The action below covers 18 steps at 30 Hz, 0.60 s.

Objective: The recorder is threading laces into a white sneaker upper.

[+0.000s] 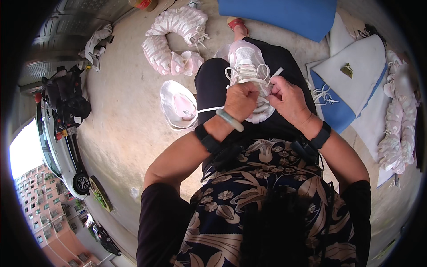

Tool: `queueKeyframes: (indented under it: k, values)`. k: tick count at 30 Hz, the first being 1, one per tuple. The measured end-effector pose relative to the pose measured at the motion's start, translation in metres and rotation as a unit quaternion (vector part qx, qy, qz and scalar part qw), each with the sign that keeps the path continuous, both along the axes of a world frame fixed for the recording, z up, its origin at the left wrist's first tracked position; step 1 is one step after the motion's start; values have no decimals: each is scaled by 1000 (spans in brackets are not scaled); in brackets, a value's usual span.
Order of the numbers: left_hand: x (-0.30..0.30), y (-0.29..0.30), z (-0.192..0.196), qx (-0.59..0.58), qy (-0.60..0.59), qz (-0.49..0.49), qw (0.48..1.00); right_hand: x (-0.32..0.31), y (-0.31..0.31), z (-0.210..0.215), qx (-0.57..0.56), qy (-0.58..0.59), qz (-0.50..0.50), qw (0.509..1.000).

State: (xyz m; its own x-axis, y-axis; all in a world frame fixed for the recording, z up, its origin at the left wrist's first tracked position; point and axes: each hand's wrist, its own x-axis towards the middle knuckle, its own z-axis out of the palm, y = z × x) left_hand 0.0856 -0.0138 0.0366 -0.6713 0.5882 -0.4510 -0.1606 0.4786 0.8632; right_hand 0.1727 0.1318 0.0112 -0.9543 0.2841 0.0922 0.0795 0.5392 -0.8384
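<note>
A white sneaker with pale pink parts (246,52) rests on my lap between my dark-trousered knees, its toe pointing away from me. White shoelace (227,76) runs across its tongue and stands up in loose loops on both sides. My left hand (241,100) is curled over the lacing, closed on the shoelace; a length of white lace sticks out to the left beside its wrist. Pinched in my right hand (288,99), at the shoe's right side, is shoelace, with a white end poking up above the fingers. The fingers partly cover the eyelets.
Nested white-pink shoe uppers (162,52) curve across the floor ahead. Left of my knee lies a single white-pink shoe piece (181,106). Blue sheeting (284,15), white sheets (356,66), loose laces (324,94) and another row of uppers (397,129) lie ahead and right. A scooter (69,100) stands left.
</note>
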Motion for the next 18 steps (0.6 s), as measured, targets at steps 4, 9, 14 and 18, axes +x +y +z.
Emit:
queueKeyframes:
  k: [4,9,14,18]
  values:
    - [-5,-55,29,-45,134,-130,981,-2,6,1,20,-33,11,999]
    - [-21,-123,42,-106,-32,-57,992,-6,21,5,-115,-61,-6,991]
    - [-19,-115,22,-65,119,-18,991,-16,29,9,-201,-177,-13,963]
    - [-29,-75,8,-27,400,-23,916,-21,21,7,-138,-136,14,981]
